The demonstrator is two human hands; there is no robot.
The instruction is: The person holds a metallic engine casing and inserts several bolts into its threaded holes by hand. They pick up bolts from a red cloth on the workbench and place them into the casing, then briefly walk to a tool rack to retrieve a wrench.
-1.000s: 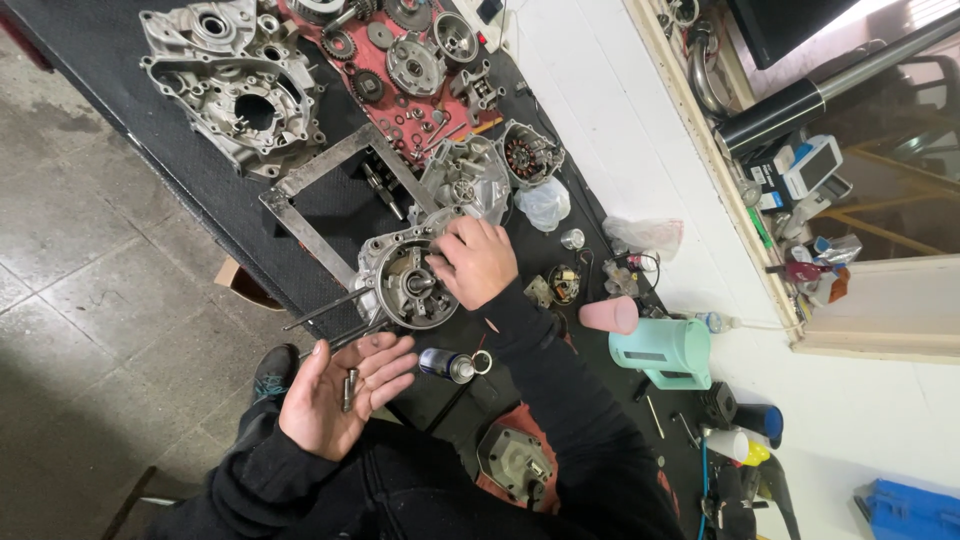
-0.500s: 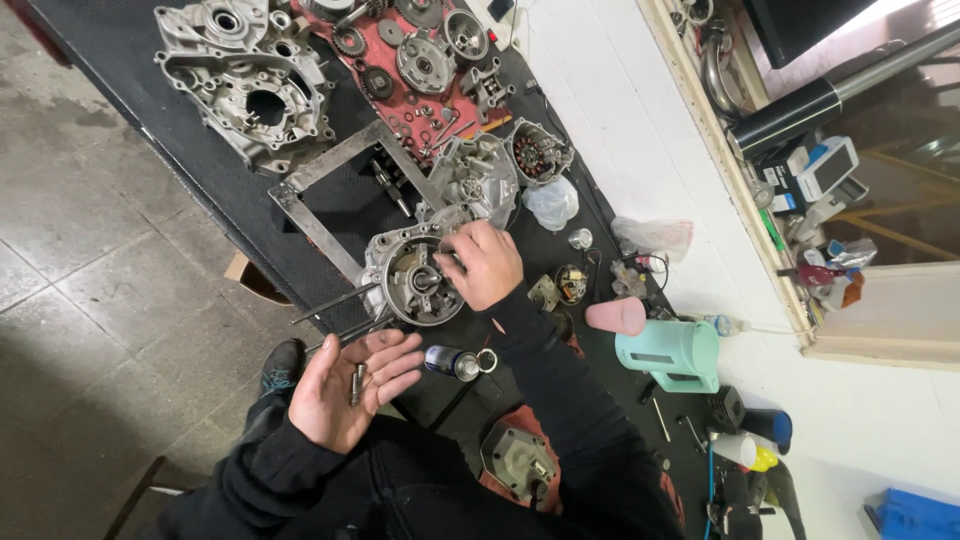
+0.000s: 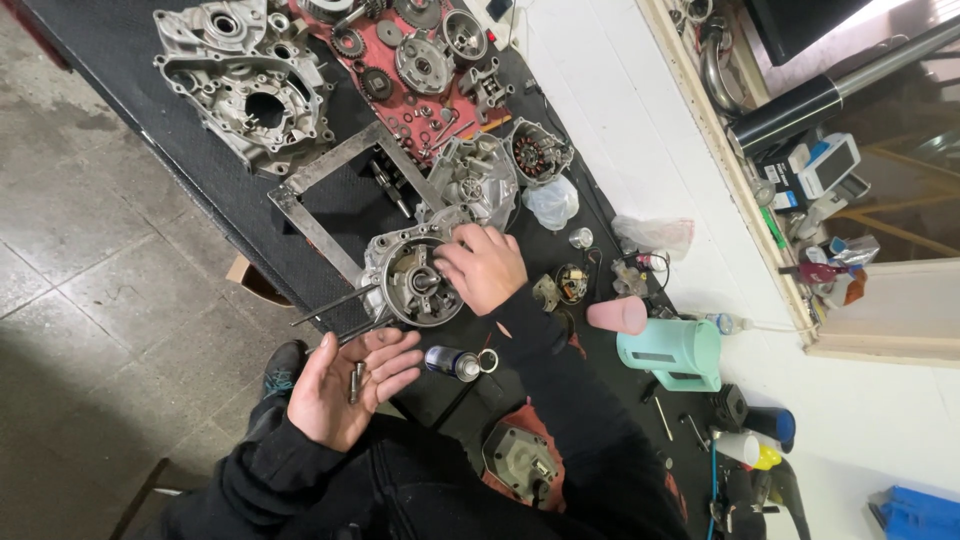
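Observation:
My left hand lies palm up near the bench's front edge, with a couple of small metal bolts resting in it. My right hand is laid on a round grey engine case that stands on the black bench. Its fingertips are bent down onto the hub in the middle of the case's round rotor. A thin metal rod sticks out from the case toward the bench edge. A small spray can lies on its side between my two hands.
A large bare crankcase half lies at the far left. Gears sit on a red mat, with a metal frame, a second engine part and a stator nearby. At right stand a green jug and a pink cup.
My right hand has slid from the case's right rim toward the rotor's hub. My left hand stays palm up with the bolts. The view has shifted slightly.

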